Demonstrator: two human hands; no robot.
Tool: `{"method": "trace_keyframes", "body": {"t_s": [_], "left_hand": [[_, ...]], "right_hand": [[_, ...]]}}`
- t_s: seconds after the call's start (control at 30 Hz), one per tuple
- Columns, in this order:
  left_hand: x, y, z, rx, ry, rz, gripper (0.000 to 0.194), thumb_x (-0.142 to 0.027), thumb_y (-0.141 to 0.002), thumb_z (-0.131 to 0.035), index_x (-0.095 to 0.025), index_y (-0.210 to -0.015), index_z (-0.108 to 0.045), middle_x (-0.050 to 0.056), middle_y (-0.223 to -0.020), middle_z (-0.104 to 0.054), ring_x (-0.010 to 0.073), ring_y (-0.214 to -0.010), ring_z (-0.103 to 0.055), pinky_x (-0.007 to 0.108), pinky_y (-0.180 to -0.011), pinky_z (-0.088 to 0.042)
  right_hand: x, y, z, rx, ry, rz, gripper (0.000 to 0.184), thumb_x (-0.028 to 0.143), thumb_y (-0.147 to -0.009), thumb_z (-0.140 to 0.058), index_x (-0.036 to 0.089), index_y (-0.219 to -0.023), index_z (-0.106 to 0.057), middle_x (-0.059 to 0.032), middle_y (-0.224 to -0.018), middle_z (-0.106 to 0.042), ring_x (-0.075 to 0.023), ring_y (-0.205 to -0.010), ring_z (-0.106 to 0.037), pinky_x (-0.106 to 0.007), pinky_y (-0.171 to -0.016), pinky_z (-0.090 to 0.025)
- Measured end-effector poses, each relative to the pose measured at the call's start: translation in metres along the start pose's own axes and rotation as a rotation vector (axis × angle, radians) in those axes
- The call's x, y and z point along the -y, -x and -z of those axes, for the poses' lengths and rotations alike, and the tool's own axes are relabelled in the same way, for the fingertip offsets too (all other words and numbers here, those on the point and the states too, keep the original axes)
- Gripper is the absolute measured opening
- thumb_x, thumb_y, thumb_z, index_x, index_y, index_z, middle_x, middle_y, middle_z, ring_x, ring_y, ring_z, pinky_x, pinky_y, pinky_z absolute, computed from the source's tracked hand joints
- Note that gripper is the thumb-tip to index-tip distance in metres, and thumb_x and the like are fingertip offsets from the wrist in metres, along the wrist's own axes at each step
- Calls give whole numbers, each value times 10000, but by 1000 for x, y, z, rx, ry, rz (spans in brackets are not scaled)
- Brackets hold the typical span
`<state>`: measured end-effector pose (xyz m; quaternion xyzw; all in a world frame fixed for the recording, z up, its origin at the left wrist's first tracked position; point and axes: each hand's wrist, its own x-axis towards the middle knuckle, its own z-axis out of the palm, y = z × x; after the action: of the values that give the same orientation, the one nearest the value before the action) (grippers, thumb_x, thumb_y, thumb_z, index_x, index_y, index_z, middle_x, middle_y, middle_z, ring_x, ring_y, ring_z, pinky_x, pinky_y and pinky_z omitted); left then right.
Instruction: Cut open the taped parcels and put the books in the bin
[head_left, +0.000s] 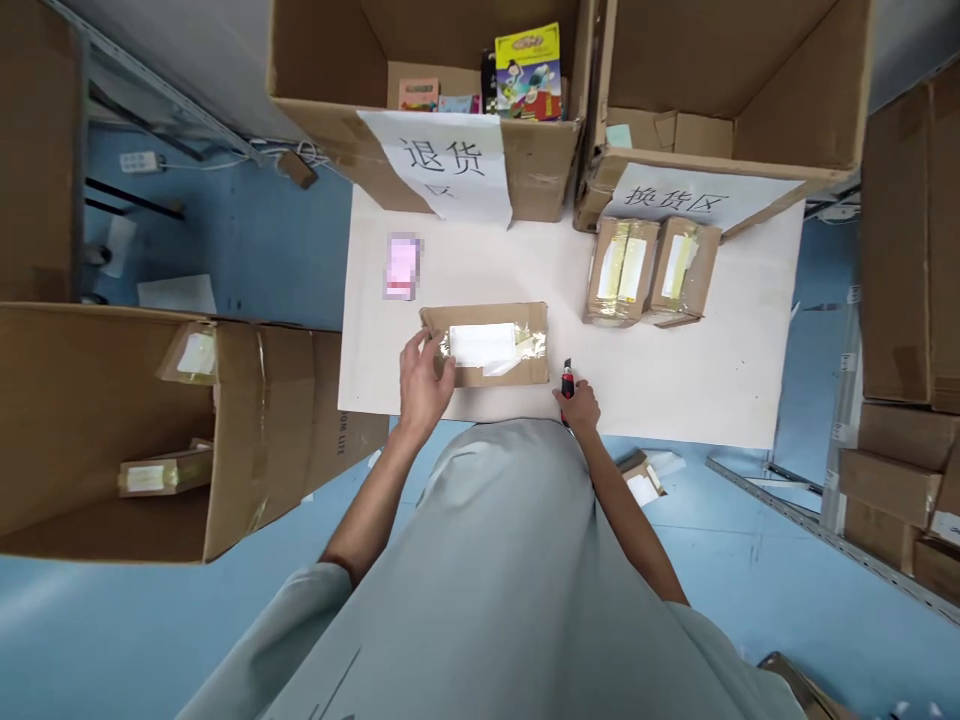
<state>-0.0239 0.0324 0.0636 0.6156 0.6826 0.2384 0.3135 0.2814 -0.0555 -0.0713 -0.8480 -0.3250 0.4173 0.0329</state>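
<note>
A small cardboard box (491, 376) with clear tape and a white label on top lies flat near the front of the white table. My left hand (426, 385) grips its left end, the thumb over the near corner and the fingers at the end. My right hand (581, 408) is closed around a red and black utility knife (568, 381), just off the box's right end. The knife points away from me, with a dark blade showing at its tip.
Two taped boxes (621, 272) stand at the table's (735, 385) right, below two large open cartons (322, 140) with paper signs. A blurred pink item (403, 265) lies at the left. Another large carton (281, 440) holds parcels on the left; a metal rack (844, 400) stands right.
</note>
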Motion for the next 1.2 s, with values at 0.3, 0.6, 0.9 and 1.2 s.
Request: {"method": "trace_keyframes", "body": {"t_s": [0.3, 0.6, 0.9, 1.2], "left_hand": [[73, -28, 15, 192, 201, 75, 577, -267, -995, -697, -207, -1563, -614, 136, -1504, -713, 288, -1147, -760, 450, -1038, -658], [89, -31, 22, 288, 236, -93, 397, -260, -1046, -637, -266, -1434, -726, 93, -1484, -700, 241, -1207, -759, 406, -1073, -655], [101, -31, 46, 366, 193, -44, 196, -339, -1040, -731, -270, -1209, -802, 67, -1252, -717, 208, -956, -775, 396, -979, -666], [120, -34, 49, 475, 264, -59, 310, -265, -1007, -707, -285, -1302, -799, 67, -1282, -704, 212, -1020, -779, 405, -1012, -681]], "right_hand": [[13, 34, -1, -189, -25, -51, 186, 407, -950, -624, 236, -1022, -635, -139, -1055, -804, -330, -1059, -794, -445, -979, -609], [58, 81, 12, -322, -526, 267, 571, 741, -978, -452, 230, -1202, -574, -114, -1266, -763, -189, -791, -810, -269, -602, -566], [76, 141, -12, -359, -316, 159, 597, 787, -1014, -353, 238, -1121, -562, -41, -845, -758, -241, -778, -785, -325, -694, -599], [146, 187, 26, -202, 421, 455, 520, 501, -1178, -360, 227, -1513, -649, -131, -1237, -830, -299, -1070, -781, -356, -883, -555]]}}
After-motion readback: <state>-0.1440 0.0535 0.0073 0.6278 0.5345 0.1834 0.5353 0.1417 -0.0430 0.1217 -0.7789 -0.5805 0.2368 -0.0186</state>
